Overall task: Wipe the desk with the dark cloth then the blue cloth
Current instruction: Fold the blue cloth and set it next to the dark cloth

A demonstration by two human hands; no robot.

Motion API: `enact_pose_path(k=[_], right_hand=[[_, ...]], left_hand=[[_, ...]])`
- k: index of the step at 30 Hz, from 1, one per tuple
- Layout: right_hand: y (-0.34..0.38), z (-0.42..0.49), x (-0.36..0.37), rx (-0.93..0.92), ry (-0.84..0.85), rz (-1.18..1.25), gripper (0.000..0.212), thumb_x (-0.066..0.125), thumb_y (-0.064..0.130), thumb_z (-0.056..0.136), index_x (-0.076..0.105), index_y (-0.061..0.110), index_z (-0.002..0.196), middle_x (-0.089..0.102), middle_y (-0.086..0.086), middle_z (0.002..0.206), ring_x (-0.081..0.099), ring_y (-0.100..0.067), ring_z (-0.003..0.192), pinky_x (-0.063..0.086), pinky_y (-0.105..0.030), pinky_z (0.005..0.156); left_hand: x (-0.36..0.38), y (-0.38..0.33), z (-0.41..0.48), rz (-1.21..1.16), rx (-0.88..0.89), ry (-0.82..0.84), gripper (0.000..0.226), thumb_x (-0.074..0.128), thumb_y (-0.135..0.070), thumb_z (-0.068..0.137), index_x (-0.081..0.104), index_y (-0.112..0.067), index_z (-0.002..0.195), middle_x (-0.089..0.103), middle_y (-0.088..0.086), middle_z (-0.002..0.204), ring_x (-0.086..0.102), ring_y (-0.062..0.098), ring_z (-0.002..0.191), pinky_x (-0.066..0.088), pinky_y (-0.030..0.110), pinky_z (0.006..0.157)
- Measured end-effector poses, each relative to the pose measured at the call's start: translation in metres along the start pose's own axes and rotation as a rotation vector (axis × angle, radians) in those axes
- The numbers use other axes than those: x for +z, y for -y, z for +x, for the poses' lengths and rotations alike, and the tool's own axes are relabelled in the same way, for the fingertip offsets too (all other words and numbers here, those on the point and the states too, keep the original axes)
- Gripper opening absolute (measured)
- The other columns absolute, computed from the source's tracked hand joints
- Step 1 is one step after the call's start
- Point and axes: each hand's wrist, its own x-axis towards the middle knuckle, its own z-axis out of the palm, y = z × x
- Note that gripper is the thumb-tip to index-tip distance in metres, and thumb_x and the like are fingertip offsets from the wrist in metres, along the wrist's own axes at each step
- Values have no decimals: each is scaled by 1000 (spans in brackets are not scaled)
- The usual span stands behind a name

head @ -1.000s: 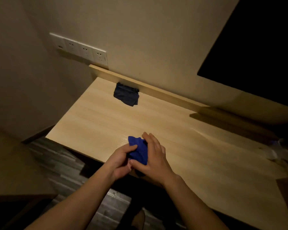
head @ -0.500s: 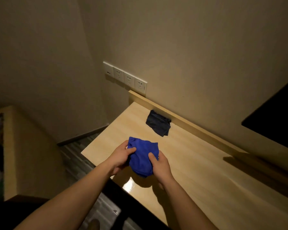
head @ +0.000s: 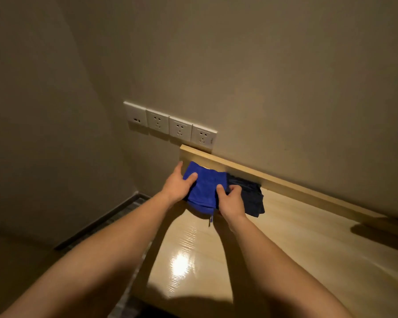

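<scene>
The blue cloth [head: 203,188] is folded and held at the far left corner of the light wooden desk [head: 285,249]. My left hand [head: 178,184] grips its left edge, thumb on top. My right hand [head: 231,200] pinches its right edge. The dark cloth [head: 251,198] lies crumpled on the desk just right of the blue one, against the raised back board, partly hidden by my right hand. Whether the blue cloth rests on the desk or hangs just above it, I cannot tell.
A raised wooden back board [head: 274,177] runs along the wall behind the desk. A row of white wall sockets [head: 170,125] sits just above its left end. Dark floor [head: 115,214] shows left of the desk edge.
Both hands have carried the blue cloth from the near edge of the desk to the far left corner, right beside the dark cloth. The camera has tilted up and moved closer.
</scene>
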Motion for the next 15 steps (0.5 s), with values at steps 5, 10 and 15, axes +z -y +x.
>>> enact_pose_path(k=[5, 10, 15], right_hand=[[-26, 1, 27, -11, -33, -482, 47, 55, 36, 106, 42, 17, 148, 47, -10, 148, 62, -28, 122, 52, -36, 94], [-44, -14, 38, 0, 112, -634, 38, 53, 36, 107, 52, 17, 139, 53, -5, 139, 62, -20, 114, 53, -33, 99], [-39, -30, 28, -73, 81, -803, 42, 53, 45, 104, 52, 23, 140, 56, -2, 142, 56, -19, 120, 51, -38, 103]], left_hand=[[-19, 52, 21, 503, 116, 125, 71, 56, -48, 106, 25, -27, 167, 34, 9, 168, 39, 35, 152, 37, 56, 122], [-15, 88, 3, 788, 220, 241, 70, 47, -45, 109, 18, -27, 170, 10, 1, 179, 12, 26, 164, 18, 53, 131], [-16, 87, -15, 905, 243, 225, 74, 40, -53, 109, 7, -31, 171, -6, -2, 179, -8, 23, 165, 3, 54, 132]])
